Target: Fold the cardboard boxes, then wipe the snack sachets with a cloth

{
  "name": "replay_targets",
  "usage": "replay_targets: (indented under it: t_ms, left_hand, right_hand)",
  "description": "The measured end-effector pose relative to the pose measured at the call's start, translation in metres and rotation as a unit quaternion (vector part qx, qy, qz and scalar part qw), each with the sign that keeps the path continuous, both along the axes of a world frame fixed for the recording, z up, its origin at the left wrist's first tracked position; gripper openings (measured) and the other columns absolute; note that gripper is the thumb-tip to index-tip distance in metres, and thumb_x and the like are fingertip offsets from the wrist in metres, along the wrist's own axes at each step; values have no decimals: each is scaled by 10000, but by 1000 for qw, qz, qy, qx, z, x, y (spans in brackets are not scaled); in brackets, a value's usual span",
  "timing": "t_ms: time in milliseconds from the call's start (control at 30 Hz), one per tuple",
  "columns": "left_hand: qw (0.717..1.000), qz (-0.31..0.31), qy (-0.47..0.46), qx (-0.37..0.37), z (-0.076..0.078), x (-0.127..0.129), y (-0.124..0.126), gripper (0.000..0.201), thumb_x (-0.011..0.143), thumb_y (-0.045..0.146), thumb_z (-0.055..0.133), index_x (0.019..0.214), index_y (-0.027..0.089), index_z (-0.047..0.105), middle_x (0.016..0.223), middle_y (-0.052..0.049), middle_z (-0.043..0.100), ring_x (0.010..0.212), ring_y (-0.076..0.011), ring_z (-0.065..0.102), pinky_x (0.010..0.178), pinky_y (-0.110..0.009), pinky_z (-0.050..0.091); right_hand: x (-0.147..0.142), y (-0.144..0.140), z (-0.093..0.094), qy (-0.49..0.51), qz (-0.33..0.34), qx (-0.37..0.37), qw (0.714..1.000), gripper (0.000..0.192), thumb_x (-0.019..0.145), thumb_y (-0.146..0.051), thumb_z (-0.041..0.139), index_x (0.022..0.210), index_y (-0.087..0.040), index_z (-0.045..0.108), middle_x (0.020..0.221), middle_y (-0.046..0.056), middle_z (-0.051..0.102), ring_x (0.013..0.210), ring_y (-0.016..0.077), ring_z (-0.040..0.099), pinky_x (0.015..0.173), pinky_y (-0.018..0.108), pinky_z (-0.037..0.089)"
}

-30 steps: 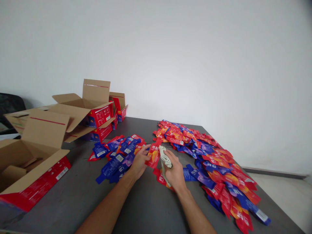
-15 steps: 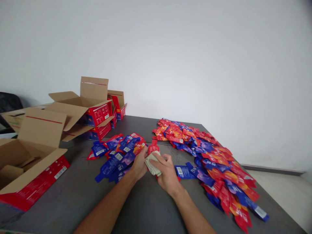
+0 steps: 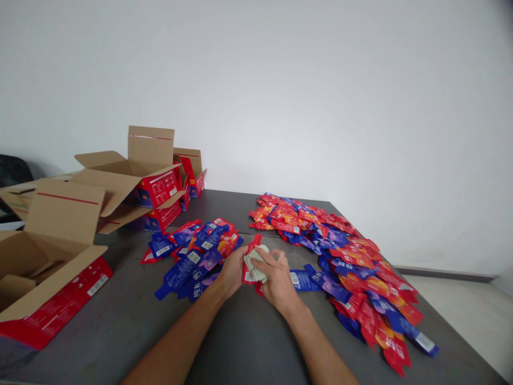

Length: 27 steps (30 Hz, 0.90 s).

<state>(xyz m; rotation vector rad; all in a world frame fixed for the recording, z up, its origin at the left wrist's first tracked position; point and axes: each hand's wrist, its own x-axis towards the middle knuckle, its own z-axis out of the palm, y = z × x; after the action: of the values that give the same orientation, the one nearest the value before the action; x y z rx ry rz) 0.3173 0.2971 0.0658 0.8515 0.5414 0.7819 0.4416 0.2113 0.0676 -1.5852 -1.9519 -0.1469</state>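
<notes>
My left hand [image 3: 232,271] and my right hand [image 3: 276,280] meet at the middle of the dark grey table [image 3: 240,342]. Between them is a red pouch [image 3: 251,255], which the left hand grips by its edge. My right hand presses a pale folded cloth [image 3: 256,263] onto that pouch. A small heap of blue and red pouches [image 3: 192,251] lies just left of my left hand. A much larger spread of red and blue pouches [image 3: 344,262] runs along the right side of the table.
Open cardboard boxes with red printed sides stand at the left: one near the front edge [image 3: 44,272], a stack farther back [image 3: 144,182] and a smaller one behind [image 3: 192,171]. A white wall rises behind the table. The floor [image 3: 473,315] shows at the right.
My right hand has brought the pale cloth from beside the red pouch onto it and toward my left hand. The view has drifted slightly.
</notes>
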Motion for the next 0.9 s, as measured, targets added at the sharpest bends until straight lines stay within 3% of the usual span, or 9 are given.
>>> replay_targets:
  t_ms: [133,200,267,333,467,533,633,767,900]
  left_hand:
    - [996,65,26,48,-6,-6,10,432,810,427,516,1024,94,689,948,-120,740,900,-253,691,795,-366,548]
    - [985,93,67,125,-6,-10,12,465,829,444,526,1111,106,676,1050,-123,731,977,-256,679,853,-373,537]
    - [953,133,130,238,-4,-16,14,488,851,432,542,1239,148,626,1196,-109,689,1099,-251,640,946,-376,501]
    - [891,180,216,356,-2,-22,17,501,869,409,552,1323,196,572,1312,-86,628,1218,-243,570,1046,-383,433]
    - [725,255,371,522,-5,-37,31,458,888,339,548,1326,206,573,1418,-101,532,1338,-253,448,1142,-424,317]
    - [658,269,439,550,-11,-44,40,436,888,292,539,1312,204,587,1440,-119,500,1345,-271,429,1140,-443,311]
    - [588,278,536,539,-19,-52,51,398,879,219,514,1258,209,632,1426,-130,508,1351,-308,402,1142,-498,270]
    - [547,280,600,512,-22,-58,52,364,854,182,510,1167,224,690,1374,-134,553,1376,-362,328,1146,-584,161]
    - [562,281,567,533,-17,-47,39,364,835,188,527,1161,206,688,1397,-138,529,1415,-361,252,1161,-564,113]
  right_hand:
    - [-8,-2,1,4,62,-28,998,624,669,-14,551,1185,-341,680,1397,-36,552,1049,249,462,883,387,405]
    - [-7,-1,1,19,63,-28,997,603,698,-19,540,1199,-328,675,1390,-15,559,1053,243,477,895,389,407]
    - [-3,1,-1,46,47,-11,998,579,701,-20,543,1186,-301,686,1376,7,571,1060,244,488,921,401,404]
    - [5,4,-5,72,18,12,997,579,672,-1,539,1150,-281,706,1359,17,585,1067,250,488,945,417,399]
    - [22,8,-14,96,-58,31,993,642,598,36,506,1115,-276,724,1335,11,605,1028,277,461,927,441,426]
    - [27,9,-18,99,-78,27,992,655,581,40,502,1106,-280,729,1322,8,614,999,285,451,911,450,441]
    - [30,9,-21,107,-93,20,990,653,570,39,503,1087,-283,739,1299,7,629,975,292,446,894,458,455]
    - [30,10,-21,113,-115,20,987,669,552,51,485,1078,-272,744,1281,11,640,959,289,455,885,455,462]
    - [32,11,-21,115,-136,23,984,695,534,62,470,1092,-253,738,1283,21,638,969,279,473,909,438,456]
